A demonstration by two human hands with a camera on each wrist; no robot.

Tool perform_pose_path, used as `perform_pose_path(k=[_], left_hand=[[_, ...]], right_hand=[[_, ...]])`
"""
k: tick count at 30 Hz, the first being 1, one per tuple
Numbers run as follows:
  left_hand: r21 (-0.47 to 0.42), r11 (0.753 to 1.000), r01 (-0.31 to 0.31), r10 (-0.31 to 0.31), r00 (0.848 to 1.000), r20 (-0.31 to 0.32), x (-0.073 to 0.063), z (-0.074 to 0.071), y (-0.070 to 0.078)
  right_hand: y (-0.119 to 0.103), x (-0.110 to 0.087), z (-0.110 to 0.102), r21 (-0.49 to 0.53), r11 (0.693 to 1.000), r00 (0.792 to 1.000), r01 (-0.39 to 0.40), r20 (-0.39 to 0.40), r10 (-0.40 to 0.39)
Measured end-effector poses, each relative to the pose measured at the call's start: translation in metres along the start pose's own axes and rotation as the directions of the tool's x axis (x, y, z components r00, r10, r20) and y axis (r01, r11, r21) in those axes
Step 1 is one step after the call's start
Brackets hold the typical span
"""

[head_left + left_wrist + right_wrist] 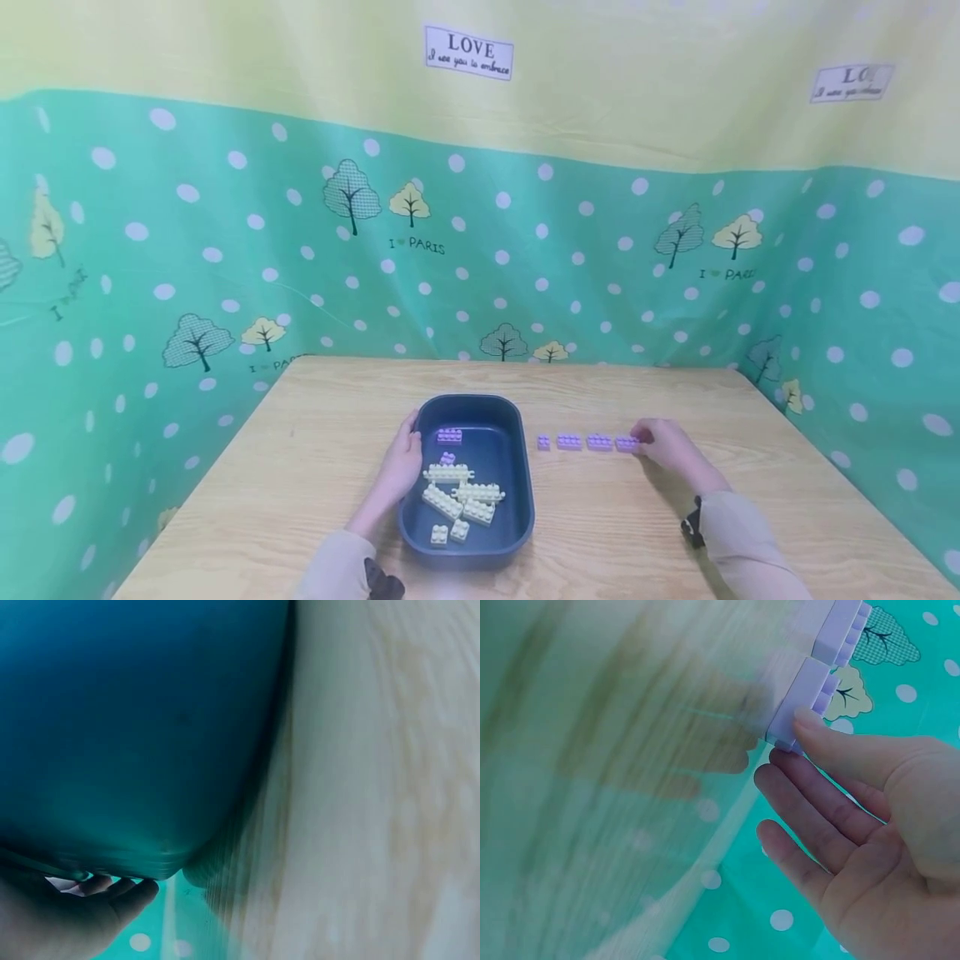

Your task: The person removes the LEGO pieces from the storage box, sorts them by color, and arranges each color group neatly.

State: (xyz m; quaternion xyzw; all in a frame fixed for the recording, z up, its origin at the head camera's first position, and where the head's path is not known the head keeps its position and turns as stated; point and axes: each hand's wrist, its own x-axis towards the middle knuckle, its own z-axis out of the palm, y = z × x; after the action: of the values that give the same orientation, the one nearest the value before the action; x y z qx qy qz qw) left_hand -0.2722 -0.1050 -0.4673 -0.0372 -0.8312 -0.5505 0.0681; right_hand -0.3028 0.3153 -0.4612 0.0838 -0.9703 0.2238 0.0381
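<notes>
My left hand holds the left side of a dark blue tray, its fingers against the outer wall. Inside lie a purple building brick, a small purple brick and several cream bricks. To the right of the tray, a row of purple bricks starts with a small one, followed by longer ones. At the row's right end, my right hand pinches the last purple brick between thumb and finger; its other fingers are loosely bent below.
The wooden table carries the tray and the row. Behind and beside it hangs a green and yellow curtain with dots and trees. Dark straps circle both sleeved wrists.
</notes>
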Motion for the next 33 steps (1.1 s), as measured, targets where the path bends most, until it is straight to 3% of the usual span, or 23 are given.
perform_pose_path(k=[7,12,18,29,33], left_hand=[[0.013,1.0,-0.005,0.005,1.0,0.008,0.001,-0.002,0.001],[0.018,1.0,-0.013,0.013,1.0,0.004,0.004,-0.003,0.0],[0.008,1.0,-0.014,0.014,1.0,0.009,0.003,-0.006,0.001],[0.014,1.0,-0.02,0.02,1.0,-0.006,0.004,-0.002,-0.001],[0.002,1.0,-0.022,0.022,1.0,-0.001,0.001,0.002,-0.002]], right_hand=[[-0.005,-0.008,-0.002,0.062,0.998,1.0,-0.023,-0.005,0.023],[-0.015,-0.012,-0.006,0.081,0.997,0.996,-0.019,-0.083,0.025],[-0.034,-0.005,-0.011,0.05,0.996,0.983,0.077,-0.172,-0.068],[-0.086,0.01,-0.008,0.042,0.967,0.957,0.25,-0.163,-0.24],[-0.108,0.013,-0.001,0.031,0.95,0.938,0.312,-0.167,-0.303]])
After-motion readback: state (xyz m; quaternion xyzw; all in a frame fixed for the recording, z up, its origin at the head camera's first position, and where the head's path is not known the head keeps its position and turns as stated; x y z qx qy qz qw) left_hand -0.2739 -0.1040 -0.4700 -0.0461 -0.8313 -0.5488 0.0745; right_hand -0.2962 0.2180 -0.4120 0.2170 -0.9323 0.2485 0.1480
